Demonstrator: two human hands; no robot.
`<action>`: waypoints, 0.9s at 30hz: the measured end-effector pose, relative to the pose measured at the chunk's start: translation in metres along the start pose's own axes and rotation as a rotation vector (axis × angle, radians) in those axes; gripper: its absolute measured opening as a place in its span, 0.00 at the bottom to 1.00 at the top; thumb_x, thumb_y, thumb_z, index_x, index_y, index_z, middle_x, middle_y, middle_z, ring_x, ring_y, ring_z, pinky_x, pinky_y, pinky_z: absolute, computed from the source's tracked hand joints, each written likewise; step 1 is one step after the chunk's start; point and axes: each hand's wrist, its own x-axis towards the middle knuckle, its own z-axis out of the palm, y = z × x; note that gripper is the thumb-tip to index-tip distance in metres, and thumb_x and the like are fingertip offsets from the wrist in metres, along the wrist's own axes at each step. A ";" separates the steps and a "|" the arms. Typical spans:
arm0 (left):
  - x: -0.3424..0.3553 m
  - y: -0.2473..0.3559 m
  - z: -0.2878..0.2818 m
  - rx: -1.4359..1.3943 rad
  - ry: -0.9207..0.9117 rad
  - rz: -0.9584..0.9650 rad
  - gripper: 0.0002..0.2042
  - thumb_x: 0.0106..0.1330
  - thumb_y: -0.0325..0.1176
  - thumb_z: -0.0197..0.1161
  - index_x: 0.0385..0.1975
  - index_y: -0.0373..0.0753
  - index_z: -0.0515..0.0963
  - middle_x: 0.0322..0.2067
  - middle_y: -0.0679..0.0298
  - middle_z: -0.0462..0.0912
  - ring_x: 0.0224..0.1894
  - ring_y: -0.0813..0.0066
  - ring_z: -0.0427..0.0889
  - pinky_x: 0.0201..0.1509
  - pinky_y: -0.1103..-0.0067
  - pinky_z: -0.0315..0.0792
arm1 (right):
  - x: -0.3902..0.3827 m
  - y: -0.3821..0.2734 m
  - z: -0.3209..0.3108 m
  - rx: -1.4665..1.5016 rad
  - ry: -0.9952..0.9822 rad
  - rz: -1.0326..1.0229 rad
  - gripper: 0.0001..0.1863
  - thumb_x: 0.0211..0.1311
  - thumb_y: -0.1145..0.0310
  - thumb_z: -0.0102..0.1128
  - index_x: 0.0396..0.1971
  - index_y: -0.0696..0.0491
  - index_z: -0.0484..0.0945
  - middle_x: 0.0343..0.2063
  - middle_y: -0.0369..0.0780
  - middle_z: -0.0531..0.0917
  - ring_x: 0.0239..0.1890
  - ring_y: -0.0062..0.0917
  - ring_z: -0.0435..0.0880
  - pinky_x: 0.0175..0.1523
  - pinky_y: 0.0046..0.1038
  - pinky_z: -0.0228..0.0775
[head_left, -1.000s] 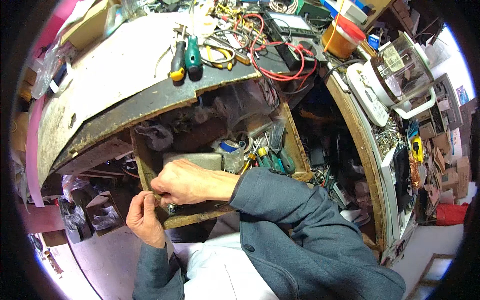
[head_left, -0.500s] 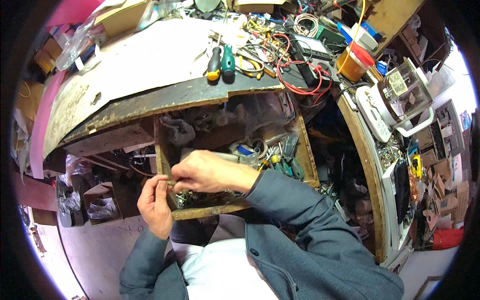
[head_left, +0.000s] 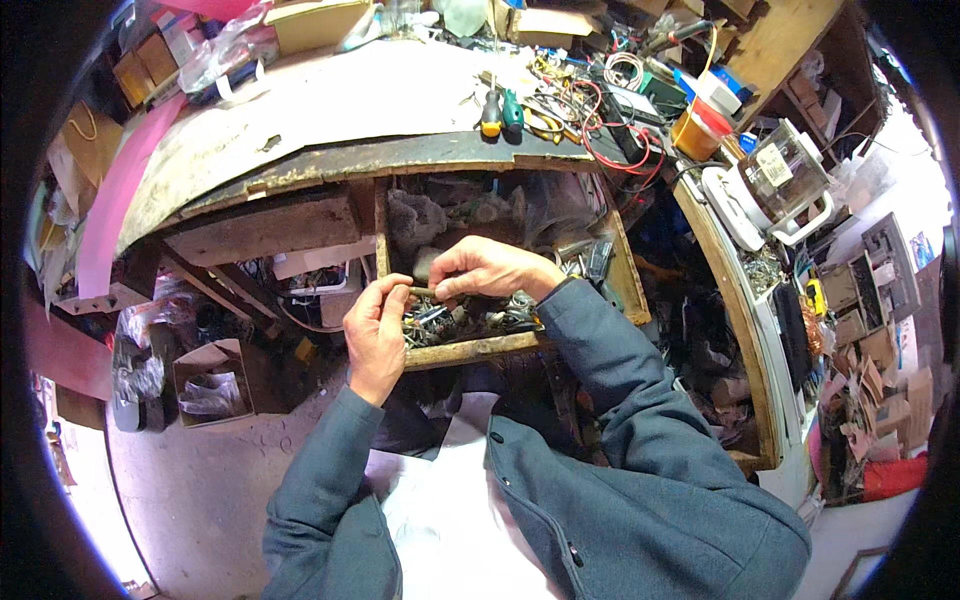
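My left hand [head_left: 376, 330] and my right hand [head_left: 492, 268] meet over the near left part of an open wooden drawer [head_left: 470, 350]. Between their fingertips runs a small, thin, brownish rod-like piece [head_left: 422, 292], pinched from both sides; its exact kind is too small to tell. Below my hands the drawer holds a jumble of small metal parts [head_left: 435, 325]. Cloudy plastic bags [head_left: 415, 218] lie at its back left. Part of the drawer's contents is hidden behind my right hand and wrist.
Above the drawer is a workbench [head_left: 340, 150] with a yellow-black screwdriver [head_left: 491, 118], a green-handled screwdriver [head_left: 513, 115], tangled red test leads [head_left: 592, 130] and an orange jar [head_left: 700, 130]. A coffee maker [head_left: 775, 180] stands on the right. An open cardboard box [head_left: 215, 380] sits low on the left.
In the picture, both hands have shifted right and up along with the drawer and bench, as the view has turned. The fingertips stay together, with the thin piece now showing between them.
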 end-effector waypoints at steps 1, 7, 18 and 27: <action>0.001 0.000 0.001 -0.012 -0.026 0.023 0.07 0.76 0.29 0.59 0.45 0.34 0.82 0.31 0.72 0.80 0.33 0.86 0.74 0.38 0.86 0.69 | -0.001 0.000 0.002 0.035 -0.007 0.018 0.10 0.70 0.64 0.65 0.37 0.57 0.83 0.26 0.28 0.82 0.30 0.11 0.74 0.36 0.20 0.68; -0.001 -0.001 -0.002 -0.013 -0.063 0.036 0.07 0.76 0.30 0.60 0.43 0.34 0.82 0.31 0.72 0.80 0.34 0.86 0.75 0.39 0.86 0.69 | -0.009 -0.007 0.013 -0.114 0.051 0.036 0.12 0.71 0.63 0.63 0.42 0.58 0.83 0.28 0.31 0.84 0.32 0.14 0.76 0.39 0.23 0.71; 0.002 0.018 0.002 0.149 -0.110 0.098 0.07 0.70 0.30 0.67 0.38 0.31 0.82 0.30 0.63 0.84 0.33 0.79 0.80 0.39 0.79 0.74 | -0.019 -0.003 0.011 -0.003 -0.035 0.094 0.13 0.73 0.60 0.60 0.37 0.56 0.84 0.28 0.28 0.84 0.29 0.13 0.73 0.36 0.22 0.66; -0.003 0.002 -0.005 -0.112 -0.048 -0.050 0.06 0.70 0.27 0.67 0.40 0.31 0.84 0.33 0.68 0.85 0.36 0.84 0.80 0.43 0.84 0.74 | -0.012 -0.004 0.022 0.123 -0.004 0.043 0.12 0.71 0.62 0.61 0.35 0.55 0.86 0.26 0.30 0.86 0.26 0.12 0.73 0.31 0.19 0.64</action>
